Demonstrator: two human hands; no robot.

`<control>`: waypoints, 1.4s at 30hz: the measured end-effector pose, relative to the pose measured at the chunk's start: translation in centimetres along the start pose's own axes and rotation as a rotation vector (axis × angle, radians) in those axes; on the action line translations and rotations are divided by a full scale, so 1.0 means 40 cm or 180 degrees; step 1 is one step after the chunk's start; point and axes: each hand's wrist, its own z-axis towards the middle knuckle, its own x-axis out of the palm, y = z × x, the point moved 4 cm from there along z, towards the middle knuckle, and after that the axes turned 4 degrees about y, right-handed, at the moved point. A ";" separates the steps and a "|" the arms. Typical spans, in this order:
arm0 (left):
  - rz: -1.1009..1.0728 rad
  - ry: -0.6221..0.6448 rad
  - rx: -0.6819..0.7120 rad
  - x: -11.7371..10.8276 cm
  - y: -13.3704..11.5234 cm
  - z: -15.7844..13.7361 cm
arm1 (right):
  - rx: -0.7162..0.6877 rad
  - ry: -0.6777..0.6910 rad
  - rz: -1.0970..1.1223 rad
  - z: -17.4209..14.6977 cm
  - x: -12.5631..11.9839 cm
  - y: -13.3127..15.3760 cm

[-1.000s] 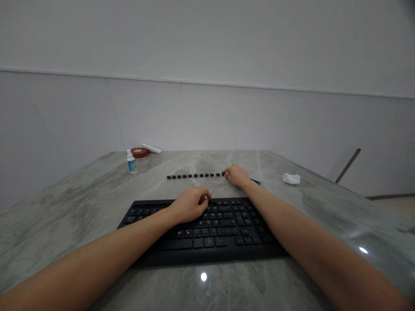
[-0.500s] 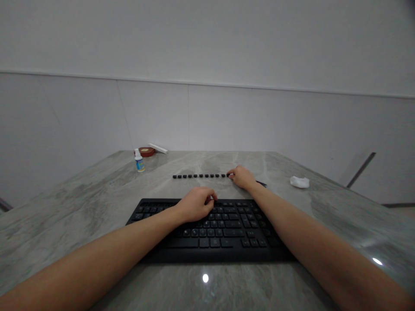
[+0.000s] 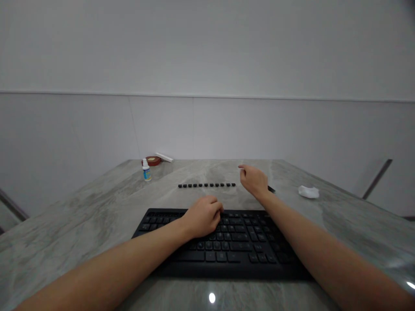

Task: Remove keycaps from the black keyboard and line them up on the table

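Note:
A black keyboard lies before me, with some of its key spots bare of caps. My left hand rests over its upper middle, fingers curled in with the thumb close to them; whatever they grip, if anything, is hidden. Beyond the keyboard, several small black keycaps stand in a straight row on the table. Just right of the row's right end is my right hand, apart from the caps. Its index finger points left, the other fingers are bent, and nothing shows in it.
Behind my right wrist a thin dark object is partly hidden. A crumpled white tissue lies to the right. At far left stand a white bottle with a blue label, a reddish-brown box and a white strip, near the wall.
My right hand has drawn away to the right from the end keycap, which now stands free in the row, and its index finger has straightened. My left hand stays on the keyboard. The view tilted up slightly.

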 end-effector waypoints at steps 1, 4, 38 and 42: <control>0.0103 -0.0034 0.0004 -0.002 -0.003 -0.001 | -0.0037 -0.0046 0.0034 -0.010 -0.021 0.012; 0.0484 -0.0210 -0.0054 -0.014 -0.016 -0.002 | -0.0336 -0.0054 0.0092 -0.066 -0.073 0.051; -0.0408 -0.0125 -0.0297 -0.002 -0.001 0.009 | -0.2017 0.0695 -0.0457 -0.229 -0.118 0.060; -0.0389 -0.0169 -0.0292 -0.004 -0.001 0.006 | -0.1985 0.0742 -0.0579 -0.228 -0.121 0.058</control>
